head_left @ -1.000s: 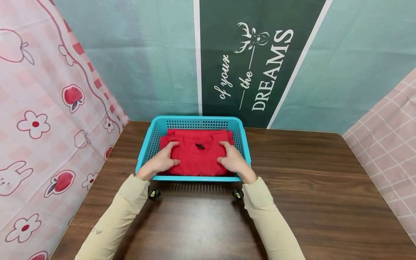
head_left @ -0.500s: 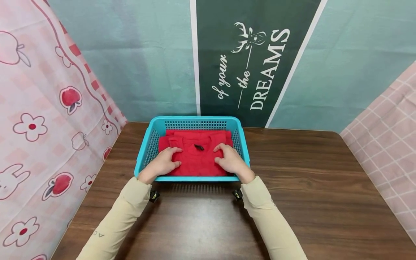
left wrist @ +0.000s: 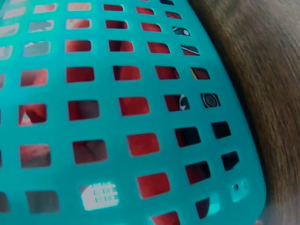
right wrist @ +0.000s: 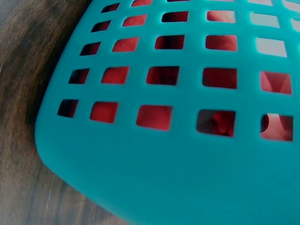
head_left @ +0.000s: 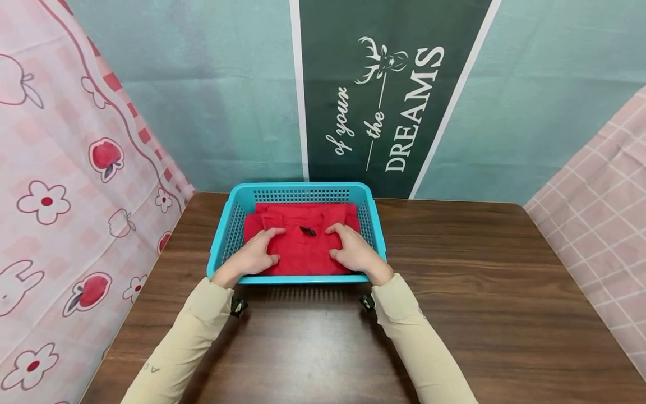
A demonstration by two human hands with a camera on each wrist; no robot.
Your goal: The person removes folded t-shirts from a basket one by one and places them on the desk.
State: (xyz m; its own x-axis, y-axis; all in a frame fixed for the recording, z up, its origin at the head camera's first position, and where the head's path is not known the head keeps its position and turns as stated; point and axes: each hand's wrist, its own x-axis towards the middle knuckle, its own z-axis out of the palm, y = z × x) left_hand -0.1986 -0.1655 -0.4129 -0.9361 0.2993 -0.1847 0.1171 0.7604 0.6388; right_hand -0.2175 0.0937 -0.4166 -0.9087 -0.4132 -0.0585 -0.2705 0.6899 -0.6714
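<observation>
Pale glare on the tabletop (head_left: 310, 342), both wrist views blurry.

The table (head_left: 479, 280) is brown with dark wood lines; a blue basket (head_left: 303, 279) full of little holes sits on it, near the back, left of the middle.

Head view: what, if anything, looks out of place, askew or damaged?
The lettering on the backdrop runs sideways, climbing instead of reading level. The red shirt looks folded in the basket; nothing looks damaged.
</observation>
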